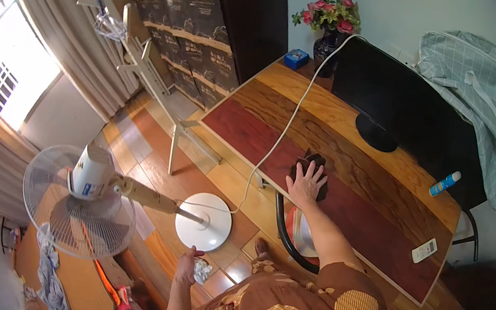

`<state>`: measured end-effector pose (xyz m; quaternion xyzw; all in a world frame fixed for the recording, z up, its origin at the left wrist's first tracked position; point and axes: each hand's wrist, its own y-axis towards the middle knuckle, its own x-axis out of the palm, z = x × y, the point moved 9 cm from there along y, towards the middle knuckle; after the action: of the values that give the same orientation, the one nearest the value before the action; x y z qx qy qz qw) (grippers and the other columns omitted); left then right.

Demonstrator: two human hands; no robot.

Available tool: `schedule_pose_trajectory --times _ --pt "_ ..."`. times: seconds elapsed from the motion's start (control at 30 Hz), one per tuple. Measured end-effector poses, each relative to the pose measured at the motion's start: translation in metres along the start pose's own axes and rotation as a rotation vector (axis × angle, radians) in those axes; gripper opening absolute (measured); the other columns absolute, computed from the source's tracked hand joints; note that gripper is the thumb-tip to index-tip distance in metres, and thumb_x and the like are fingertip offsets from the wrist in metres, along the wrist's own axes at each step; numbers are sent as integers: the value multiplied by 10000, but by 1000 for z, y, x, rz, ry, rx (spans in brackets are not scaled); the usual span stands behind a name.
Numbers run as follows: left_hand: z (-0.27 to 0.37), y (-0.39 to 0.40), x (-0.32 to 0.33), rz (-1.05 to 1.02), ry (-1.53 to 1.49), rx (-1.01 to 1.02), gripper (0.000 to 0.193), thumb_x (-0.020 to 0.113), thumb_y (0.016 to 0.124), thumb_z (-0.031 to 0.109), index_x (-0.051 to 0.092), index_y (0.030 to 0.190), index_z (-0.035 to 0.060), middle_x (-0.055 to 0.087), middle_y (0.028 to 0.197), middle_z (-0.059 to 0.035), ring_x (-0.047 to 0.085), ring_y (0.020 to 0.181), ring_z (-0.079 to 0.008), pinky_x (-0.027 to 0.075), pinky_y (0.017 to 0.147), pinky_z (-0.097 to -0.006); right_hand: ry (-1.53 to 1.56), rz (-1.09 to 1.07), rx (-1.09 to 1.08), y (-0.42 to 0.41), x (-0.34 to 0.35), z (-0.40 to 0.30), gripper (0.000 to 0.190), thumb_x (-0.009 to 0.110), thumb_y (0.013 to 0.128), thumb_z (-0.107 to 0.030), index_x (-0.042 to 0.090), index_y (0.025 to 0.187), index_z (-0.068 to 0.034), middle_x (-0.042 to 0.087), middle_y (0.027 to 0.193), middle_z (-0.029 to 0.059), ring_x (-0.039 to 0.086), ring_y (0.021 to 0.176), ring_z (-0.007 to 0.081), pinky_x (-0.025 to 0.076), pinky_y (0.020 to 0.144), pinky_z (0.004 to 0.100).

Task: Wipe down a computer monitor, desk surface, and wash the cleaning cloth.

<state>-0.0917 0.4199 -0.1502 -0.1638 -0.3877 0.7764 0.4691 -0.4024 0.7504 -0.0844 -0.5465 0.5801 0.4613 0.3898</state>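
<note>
My right hand (306, 185) lies palm down with fingers spread on a dark cloth (321, 194), holding it against the dark red strip of the wooden desk (379, 228). Part of the cloth shows around the fingers near the desk's front edge. Low beside my body, my left hand (187, 266) holds a crumpled, shiny whitish wad (201, 271); its material is unclear. A white cable (292, 118) runs over the desk to the left of my right hand and hangs down towards the fan.
On the desk stand a monitor (401, 102), a flower vase (329, 45), a blue box (296, 58), a blue spray can (445, 184) and a remote control (424, 251). A pedestal fan (86, 196) and a metal rack (143, 72) stand left. Below the desk is a black-framed chair (284, 231).
</note>
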Motion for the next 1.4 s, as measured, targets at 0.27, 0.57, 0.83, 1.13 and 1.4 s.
schedule_pose_trajectory --times 0.27,0.57,0.83,1.13,1.4 --pt "86 79 35 -85 110 29 423 391 961 348 539 998 -47 596 619 -149 587 479 -241 494 411 -351 -56 99 342 138 6 38 603 499 867 -468 392 1372 -155 231 1440 221 154 1317 500 148 1006 692" --pt "183 184 93 -110 235 -73 450 422 958 342 534 1015 -90 597 633 -153 590 493 -247 498 450 -337 -171 116 822 272 12 115 616 414 891 -493 361 1389 -135 213 1446 246 165 1292 548 167 976 714" --pt "248 279 168 -86 460 -87 555 510 894 471 606 908 -75 601 703 -133 577 588 -211 483 563 -338 -248 -70 833 335 26 117 620 377 910 -427 346 1383 -27 296 1375 333 222 1252 578 127 977 725" --pt "254 285 176 -31 577 12 418 493 932 330 570 870 -77 568 678 -102 583 577 -196 484 492 -345 -146 181 477 394 37 35 662 501 855 -472 386 1340 -37 238 1398 295 210 1275 520 186 957 702" --pt "261 274 183 -49 662 -83 387 521 927 296 588 896 -84 595 746 -103 548 622 -174 461 567 -337 115 -125 -466 368 64 -76 608 543 852 -420 417 1331 -67 252 1444 191 150 1360 411 170 1075 593"
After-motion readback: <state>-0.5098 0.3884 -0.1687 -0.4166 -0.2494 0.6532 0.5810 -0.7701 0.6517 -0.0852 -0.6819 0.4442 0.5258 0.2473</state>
